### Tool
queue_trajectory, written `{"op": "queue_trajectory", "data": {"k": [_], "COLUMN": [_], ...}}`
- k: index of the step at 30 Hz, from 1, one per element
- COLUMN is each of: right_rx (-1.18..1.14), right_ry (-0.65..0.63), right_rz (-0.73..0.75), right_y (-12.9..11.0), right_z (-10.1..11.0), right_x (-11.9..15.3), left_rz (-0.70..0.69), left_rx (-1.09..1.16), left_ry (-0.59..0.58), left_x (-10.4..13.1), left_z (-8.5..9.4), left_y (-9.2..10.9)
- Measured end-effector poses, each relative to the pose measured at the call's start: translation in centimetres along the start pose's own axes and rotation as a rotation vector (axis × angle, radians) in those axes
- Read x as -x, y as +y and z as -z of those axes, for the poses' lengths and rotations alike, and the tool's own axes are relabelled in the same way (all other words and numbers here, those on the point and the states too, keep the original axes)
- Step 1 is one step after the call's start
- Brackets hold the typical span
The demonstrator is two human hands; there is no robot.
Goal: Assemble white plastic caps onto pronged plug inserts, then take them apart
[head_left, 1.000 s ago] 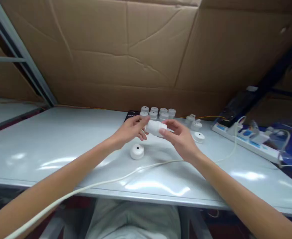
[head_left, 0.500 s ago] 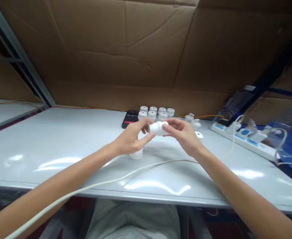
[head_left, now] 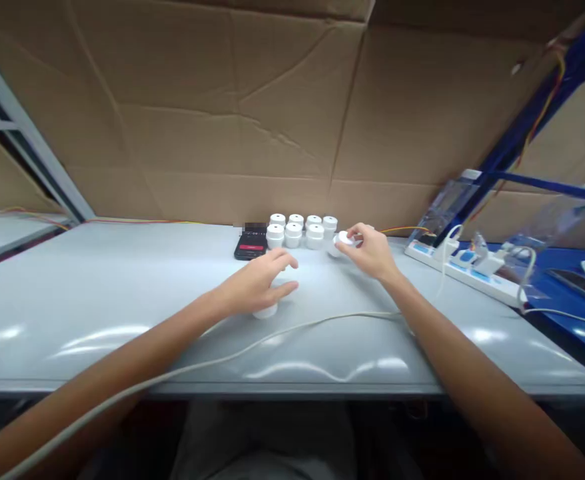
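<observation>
My right hand (head_left: 371, 253) has its thumb and fingers closed on a white cylindrical plastic part (head_left: 339, 245), beside the right end of a group of similar white parts. My left hand (head_left: 257, 283) hovers over the table with thumb and fingers apart, nothing between them. Another white round part (head_left: 265, 312) rests on the table under the left hand, which partly covers it. Several white cylindrical parts with a small dark hole on top (head_left: 293, 233) stand in two rows at the back. The right hand hides what lies behind it.
Left of the rows lies a black phone (head_left: 250, 247) with a lit screen. A white power strip (head_left: 465, 270) with plugged-in adapters runs along the right side. A pale cable (head_left: 242, 357) crosses the front of the grey-white table (head_left: 97, 287). Cardboard (head_left: 222, 133) walls the back.
My left hand has let go of the white part. My right hand has carried it away, to the right end of the rows. The view has shifted slightly.
</observation>
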State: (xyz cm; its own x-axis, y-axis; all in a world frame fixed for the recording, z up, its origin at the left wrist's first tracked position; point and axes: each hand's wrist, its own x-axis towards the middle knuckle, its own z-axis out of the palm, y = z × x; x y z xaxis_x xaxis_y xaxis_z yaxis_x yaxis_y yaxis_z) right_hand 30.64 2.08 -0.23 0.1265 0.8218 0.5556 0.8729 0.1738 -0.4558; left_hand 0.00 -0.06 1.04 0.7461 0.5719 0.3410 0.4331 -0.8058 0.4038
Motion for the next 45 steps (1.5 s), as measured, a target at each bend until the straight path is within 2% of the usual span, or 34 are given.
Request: {"op": "queue_trajectory", "data": {"k": [10, 17, 20, 24, 26, 29, 31, 35, 39, 41, 42, 45], "right_rx": [-0.040, -0.012, 0.030, 0.125, 0.254, 0.298, 0.279, 0.186, -0.109, -0.220, -0.223, -0.040], "right_ry": [-0.147, -0.248, -0.215, -0.149, -0.242, -0.499, -0.595, -0.607, -0.648, -0.597, -0.509, -0.085], "right_rz": [0.129, 0.160, 0.150, 0.067, -0.094, -0.182, -0.177, -0.115, 0.034, 0.061, 0.057, 0.023], "right_y": [2.5, 2.4, 1.9, 2.1, 2.7, 3.5, 3.6, 2.4, 0.5, 0.6, 1.0, 3.8], "right_z": [-2.6, -3.0, -1.8, 2.3, 4.7, 6.9, 7.3, 6.0, 4.3, 3.8, 3.6, 3.1], "right_x": [-0.1, 0.3, -0.2, -1.2, -1.5, -1.6, -1.4, -0.8, -0.1, -0.2, -0.4, -1.4], "left_rz": [-0.003, 0.012, 0.018, 0.062, 0.112, 0.200, 0.234, 0.239, 0.235, 0.236, 0.228, 0.173], "left_rx": [-0.032, -0.026, 0.009, -0.004, -0.035, -0.101, -0.132, -0.120, -0.111, -0.142, -0.158, -0.169], "left_ry": [-0.092, -0.117, -0.118, -0.116, -0.129, -0.179, -0.213, -0.248, -0.223, -0.195, -0.185, -0.159], "left_x": [0.0, 0.0, -0.1, -0.2, -0.2, -0.1, 0.0, 0.1, -0.1, -0.2, -0.2, -0.2], "left_z": [-0.1, -0.1, 0.4, 2.0, 2.8, 3.4, 3.4, 2.9, 2.2, 1.9, 1.8, 1.3], "left_y": [-0.1, -0.1, 0.0, 0.5, 0.6, 0.5, 0.2, -0.1, -0.1, -0.2, -0.4, -0.8]}}
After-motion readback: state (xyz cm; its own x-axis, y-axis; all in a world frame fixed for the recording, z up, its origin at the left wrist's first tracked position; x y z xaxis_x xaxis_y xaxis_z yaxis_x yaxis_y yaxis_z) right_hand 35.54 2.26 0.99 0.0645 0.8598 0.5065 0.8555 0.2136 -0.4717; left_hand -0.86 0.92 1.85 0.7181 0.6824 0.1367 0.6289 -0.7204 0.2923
